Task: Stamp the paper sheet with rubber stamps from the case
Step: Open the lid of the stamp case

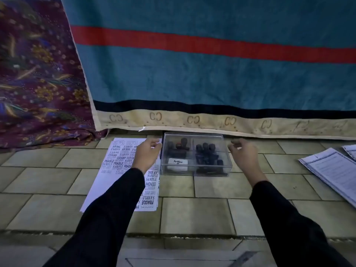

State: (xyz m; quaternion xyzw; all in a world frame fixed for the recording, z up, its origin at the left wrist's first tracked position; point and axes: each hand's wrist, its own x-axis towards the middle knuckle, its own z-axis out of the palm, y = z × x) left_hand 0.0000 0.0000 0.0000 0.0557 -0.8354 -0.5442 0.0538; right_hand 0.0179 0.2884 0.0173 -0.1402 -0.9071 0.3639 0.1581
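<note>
A clear plastic case [195, 154] with its lid on stands on the tiled floor, holding several dark rubber stamps [207, 153] and a white ink pad box labelled Artline [178, 162]. To its left lies the paper sheet [123, 170], covered in stamped words such as FRAGILE and SAMPLE. My left hand [146, 154] hovers at the case's left side, over the sheet, fingers loosely curled and holding nothing. My right hand [243, 153] hovers at the case's right side, also empty with curled fingers. Neither hand clearly touches the case.
A teal towel with a red stripe [212, 64] hangs just behind the case. A purple patterned cloth [38, 78] lies at the back left. Printed papers [331, 170] lie at the right on the floor tiles [192, 214].
</note>
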